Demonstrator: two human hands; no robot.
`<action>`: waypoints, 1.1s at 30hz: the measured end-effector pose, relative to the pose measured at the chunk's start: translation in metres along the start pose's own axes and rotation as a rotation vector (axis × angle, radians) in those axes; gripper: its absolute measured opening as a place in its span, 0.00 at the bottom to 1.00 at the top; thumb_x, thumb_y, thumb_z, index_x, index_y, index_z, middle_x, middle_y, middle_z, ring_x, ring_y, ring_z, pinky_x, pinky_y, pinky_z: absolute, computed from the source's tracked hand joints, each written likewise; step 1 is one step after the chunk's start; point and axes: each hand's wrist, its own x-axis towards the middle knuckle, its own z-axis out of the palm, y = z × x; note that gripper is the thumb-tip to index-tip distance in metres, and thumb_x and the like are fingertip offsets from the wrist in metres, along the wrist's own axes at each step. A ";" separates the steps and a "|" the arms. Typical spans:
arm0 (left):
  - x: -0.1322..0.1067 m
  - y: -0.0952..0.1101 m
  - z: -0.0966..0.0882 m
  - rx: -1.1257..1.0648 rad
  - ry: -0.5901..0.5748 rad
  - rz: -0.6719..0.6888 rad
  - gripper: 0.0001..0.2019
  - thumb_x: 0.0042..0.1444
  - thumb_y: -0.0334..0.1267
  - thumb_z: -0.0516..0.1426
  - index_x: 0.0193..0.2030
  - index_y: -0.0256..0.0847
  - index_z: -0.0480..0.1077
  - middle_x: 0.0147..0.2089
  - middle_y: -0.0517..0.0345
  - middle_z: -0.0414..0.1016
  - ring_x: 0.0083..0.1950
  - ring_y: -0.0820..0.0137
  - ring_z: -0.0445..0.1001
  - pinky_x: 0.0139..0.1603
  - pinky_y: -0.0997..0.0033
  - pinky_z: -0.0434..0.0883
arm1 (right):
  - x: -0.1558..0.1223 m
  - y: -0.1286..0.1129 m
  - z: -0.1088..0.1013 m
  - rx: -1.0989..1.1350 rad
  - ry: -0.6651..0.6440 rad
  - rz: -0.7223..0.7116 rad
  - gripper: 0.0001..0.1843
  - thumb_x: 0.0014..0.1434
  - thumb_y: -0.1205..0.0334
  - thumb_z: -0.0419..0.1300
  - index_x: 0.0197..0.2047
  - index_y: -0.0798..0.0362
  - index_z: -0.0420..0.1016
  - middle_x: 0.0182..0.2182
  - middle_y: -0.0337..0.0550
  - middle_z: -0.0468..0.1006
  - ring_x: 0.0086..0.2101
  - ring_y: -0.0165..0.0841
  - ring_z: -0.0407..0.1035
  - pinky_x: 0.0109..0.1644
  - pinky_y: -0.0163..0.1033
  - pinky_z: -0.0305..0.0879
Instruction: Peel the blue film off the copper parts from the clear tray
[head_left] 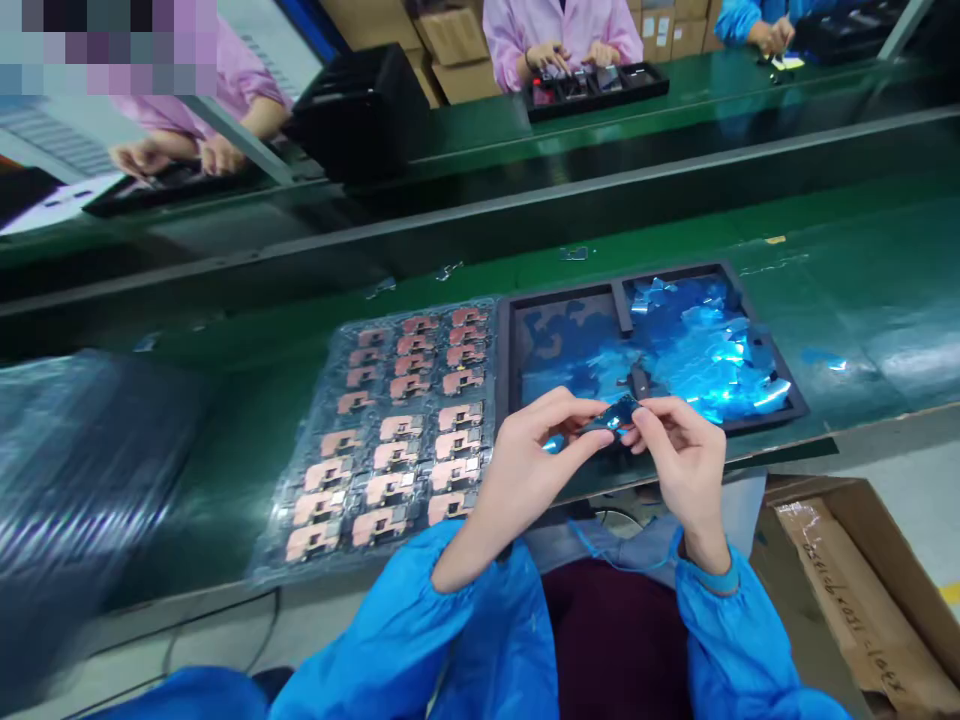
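Note:
Between my two hands is a small dark, shiny part [619, 412] with a bluish gleam; its exact kind does not show. My left hand [536, 440] pinches its left end between thumb and forefinger. At the other end, my right hand [675, 440] pinches it with thumb and fingertips. Both hands are above the front edge of a black divided tray [517, 345], where a heap of blue film pieces [705, 345] lies. Left of it, a clear plastic tray [360, 420] holds rows of small copper-coloured electronic parts [394, 455].
A blurred stack of clear trays [82, 450] stands at the left. Loose scraps [576, 254] lie along the green bench [247, 400]. An open cardboard box [862, 570] is below at right. Across the raised divider, other people [562, 45] handle parts beside a black bin [360, 115].

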 end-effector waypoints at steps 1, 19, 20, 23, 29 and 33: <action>-0.005 -0.002 -0.001 -0.004 0.018 0.001 0.05 0.57 0.34 0.70 0.41 0.44 0.86 0.32 0.61 0.75 0.34 0.71 0.74 0.35 0.73 0.71 | -0.002 0.001 0.001 -0.021 -0.006 -0.020 0.14 0.71 0.51 0.65 0.38 0.51 0.82 0.27 0.39 0.82 0.27 0.32 0.78 0.33 0.36 0.78; -0.039 -0.018 -0.005 -0.329 0.001 -0.187 0.12 0.66 0.46 0.66 0.52 0.45 0.84 0.50 0.52 0.85 0.48 0.63 0.83 0.48 0.68 0.80 | -0.012 -0.002 0.017 -0.653 0.189 -0.786 0.19 0.70 0.69 0.67 0.61 0.43 0.84 0.41 0.45 0.81 0.39 0.35 0.76 0.39 0.41 0.76; -0.040 -0.018 -0.007 -0.369 -0.010 -0.213 0.13 0.66 0.47 0.67 0.51 0.44 0.84 0.50 0.52 0.86 0.47 0.63 0.83 0.47 0.68 0.80 | -0.013 -0.002 0.017 -0.654 0.184 -0.806 0.20 0.70 0.69 0.68 0.62 0.43 0.83 0.40 0.45 0.81 0.38 0.35 0.76 0.39 0.40 0.76; -0.040 -0.021 -0.009 -0.486 -0.022 -0.292 0.16 0.61 0.51 0.71 0.49 0.44 0.84 0.48 0.53 0.86 0.45 0.65 0.81 0.49 0.70 0.78 | -0.015 -0.001 0.016 -0.636 0.170 -0.852 0.23 0.68 0.72 0.69 0.63 0.43 0.83 0.39 0.44 0.81 0.37 0.34 0.75 0.37 0.39 0.75; -0.043 -0.024 -0.006 -0.686 -0.027 -0.412 0.20 0.51 0.52 0.78 0.43 0.42 0.84 0.41 0.56 0.83 0.40 0.71 0.77 0.45 0.76 0.73 | -0.021 -0.004 0.014 -0.702 0.185 -0.939 0.20 0.67 0.71 0.70 0.59 0.43 0.85 0.35 0.40 0.83 0.34 0.33 0.76 0.39 0.39 0.77; -0.045 -0.028 -0.007 -0.796 -0.039 -0.489 0.21 0.49 0.51 0.78 0.43 0.42 0.82 0.36 0.58 0.81 0.35 0.72 0.75 0.41 0.74 0.73 | -0.024 0.002 0.008 -0.775 0.136 -0.942 0.15 0.68 0.66 0.71 0.54 0.39 0.87 0.35 0.41 0.85 0.34 0.35 0.78 0.39 0.41 0.80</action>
